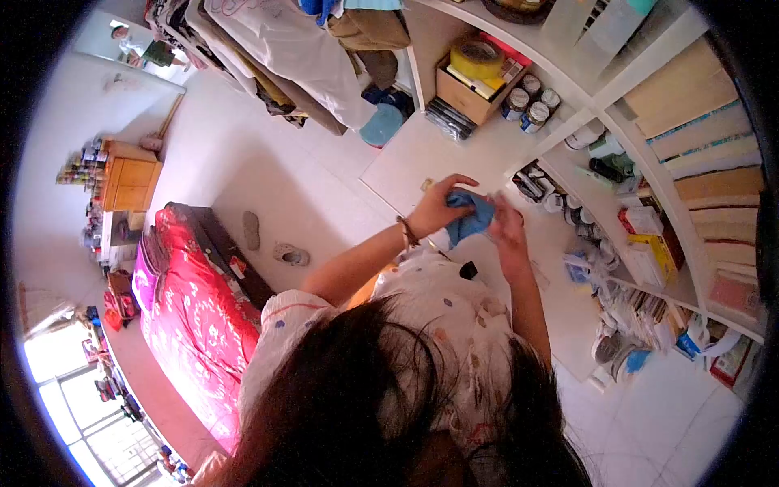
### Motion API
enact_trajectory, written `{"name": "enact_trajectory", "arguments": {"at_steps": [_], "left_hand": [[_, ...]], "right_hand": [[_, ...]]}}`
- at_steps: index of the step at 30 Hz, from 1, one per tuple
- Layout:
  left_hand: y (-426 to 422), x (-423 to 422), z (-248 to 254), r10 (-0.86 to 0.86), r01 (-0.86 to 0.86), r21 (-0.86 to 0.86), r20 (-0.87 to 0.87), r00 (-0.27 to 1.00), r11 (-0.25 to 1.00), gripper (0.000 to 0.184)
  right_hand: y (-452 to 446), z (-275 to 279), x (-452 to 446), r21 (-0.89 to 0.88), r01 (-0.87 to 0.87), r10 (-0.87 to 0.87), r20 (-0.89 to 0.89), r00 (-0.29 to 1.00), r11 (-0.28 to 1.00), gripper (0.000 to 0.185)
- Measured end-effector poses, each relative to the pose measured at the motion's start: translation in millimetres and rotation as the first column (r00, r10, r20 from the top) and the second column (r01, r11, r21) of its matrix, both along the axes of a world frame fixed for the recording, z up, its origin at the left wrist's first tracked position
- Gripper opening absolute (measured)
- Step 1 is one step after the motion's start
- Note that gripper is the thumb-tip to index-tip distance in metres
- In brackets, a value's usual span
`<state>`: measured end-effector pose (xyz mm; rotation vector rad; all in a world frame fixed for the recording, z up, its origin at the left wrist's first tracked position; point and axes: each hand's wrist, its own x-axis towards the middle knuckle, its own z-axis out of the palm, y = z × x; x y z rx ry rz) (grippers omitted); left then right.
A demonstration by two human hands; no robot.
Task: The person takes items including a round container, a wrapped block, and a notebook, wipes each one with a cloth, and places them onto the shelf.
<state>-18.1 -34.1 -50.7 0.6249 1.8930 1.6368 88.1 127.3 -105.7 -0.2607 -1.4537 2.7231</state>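
Note:
A crumpled blue cloth (471, 221) is held up in front of my chest, above a pale surface by the shelves. My left hand (439, 209), with a dark bracelet at the wrist, pinches the cloth from its left side between thumb and fingers. At the right edge of the cloth is my right hand (508, 226). Its fingers are smeared by motion, so their grip cannot be made out. Folds of cloth hide part of the left fingertips.
White shelving (600, 97) curves along the right with jars (535, 114), a cardboard box (471, 88) and books. Hanging clothes (284, 57) are at the top. A bed with a red cover (195, 316) stands left, slippers (290, 254) beside it. A person (146, 50) appears far off, upper left.

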Motion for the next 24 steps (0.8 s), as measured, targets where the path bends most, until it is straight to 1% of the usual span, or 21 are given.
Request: {"name": "enact_trajectory", "arguments": {"at_steps": [1, 2, 3, 4, 5, 6, 7, 8, 9, 10, 11, 12, 13, 14, 15, 16, 18, 20, 21, 23, 24], "left_hand": [[7, 5, -6, -0.038, 0.038, 0.003, -0.010, 0.999, 0.999, 0.042], [14, 9, -13, -0.077, 0.077, 0.005, -0.020, 0.997, 0.997, 0.040], [18, 9, -38, -0.058, 0.061, 0.011, -0.197, 0.979, 0.998, 0.036], [20, 2, -41, -0.068, 0.071, 0.009, -0.192, 0.979, 0.997, 0.036], [21, -6, -43, -0.079, 0.077, -0.110, -0.020, 0.997, 0.991, 0.036], [22, -15, -46, -0.066, 0.100, -0.226, 0.151, 0.986, 0.969, 0.037], [21, -23, -57, 0.013, 0.026, -0.152, 0.247, 0.969, 0.988, 0.032], [24, -27, -69, 0.010, 0.030, -0.153, 0.253, 0.967, 0.988, 0.032], [27, -31, -81, 0.011, 0.030, -0.271, 0.146, 0.989, 0.962, 0.031], [28, -35, -101, -0.004, 0.018, -0.384, 0.037, 0.999, 0.923, 0.031], [31, -33, -163, -0.205, 0.044, -0.359, -0.422, 0.883, 0.932, 0.036], [50, -23, -154, -0.289, 0.169, -0.567, -0.129, 0.949, 0.806, 0.052], [65, -3, -165, -0.337, 0.126, -0.618, -0.237, 0.911, 0.776, 0.059], [79, 14, -175, -0.388, 0.074, -0.661, -0.342, 0.856, 0.747, 0.066], [95, 26, -165, -0.378, 0.053, -0.665, -0.356, 0.855, 0.745, 0.072], [110, 35, -155, -0.369, 0.033, -0.667, -0.370, 0.853, 0.744, 0.077], [133, 48, -160, -0.334, -0.034, -0.667, -0.415, 0.846, 0.744, 0.078], [146, 53, -166, -0.300, -0.100, -0.665, -0.459, 0.836, 0.741, 0.079], [150, 52, -168, -0.325, -0.083, -0.688, -0.442, 0.836, 0.721, 0.079], [154, 45, -173, -0.348, -0.068, -0.709, -0.425, 0.836, 0.702, 0.080], [154, 41, -172, -0.351, 0.006, -0.693, -0.358, 0.865, 0.721, 0.078]], "right_hand": [[-1, -3, 3, 0.272, 0.025, -0.047, 0.077, 0.996, 0.962, 0.079], [-1, -3, 16, 0.199, -0.115, 0.053, 0.292, 0.955, 0.973, 0.070], [-2, 2, 28, 0.096, -0.235, 0.161, 0.485, 0.860, 0.967, 0.061], [8, -22, 45, 0.093, -0.227, 0.154, 0.489, 0.859, 0.969, 0.061], [29, -66, 68, 0.179, -0.092, 0.013, 0.400, 0.916, 0.980, 0.049], [36, -70, 73, 0.216, -0.020, -0.058, 0.352, 0.934, 0.976, 0.044], [39, -54, 70, 0.252, 0.051, -0.128, 0.301, 0.945, 0.966, 0.039], [44, -34, 73, 0.004, 0.251, -0.234, 0.381, 0.895, 0.968, 0.035], [43, -12, 70, -0.224, 0.451, -0.303, 0.483, 0.821, 0.864, 0.031], [50, -30, 78, -0.224, 0.456, -0.304, 0.491, 0.816, 0.862, 0.031], [59, -63, 92, -0.116, 0.407, -0.313, 0.464, 0.829, 0.906, 0.030], [65, -83, 103, -0.005, 0.352, -0.315, 0.437, 0.842, 0.936, 0.030], [64, -82, 106, -0.004, 0.350, -0.312, 0.446, 0.839, 0.937, 0.030], [61, -78, 106, 0.047, 0.465, -0.430, 0.472, 0.770, 0.884, 0.030], [59, -74, 105, 0.102, 0.570, -0.540, 0.489, 0.685, 0.815, 0.030], [58, -69, 104, 0.106, 0.569, -0.540, 0.491, 0.684, 0.816, 0.030], [55, -62, 106, 0.466, 0.594, -0.755, 0.431, 0.494, 0.655, 0.028], [56, -62, 108, 0.470, 0.615, -0.772, 0.438, 0.460, 0.633, 0.029], [55, -61, 108, 0.472, 0.638, -0.789, 0.443, 0.425, 0.609, 0.030], [54, -61, 106, 0.465, 0.652, -0.798, 0.415, 0.437, 0.599, 0.031], [51, -55, 103, 0.458, 0.665, -0.806, 0.387, 0.448, 0.590, 0.033]]}}
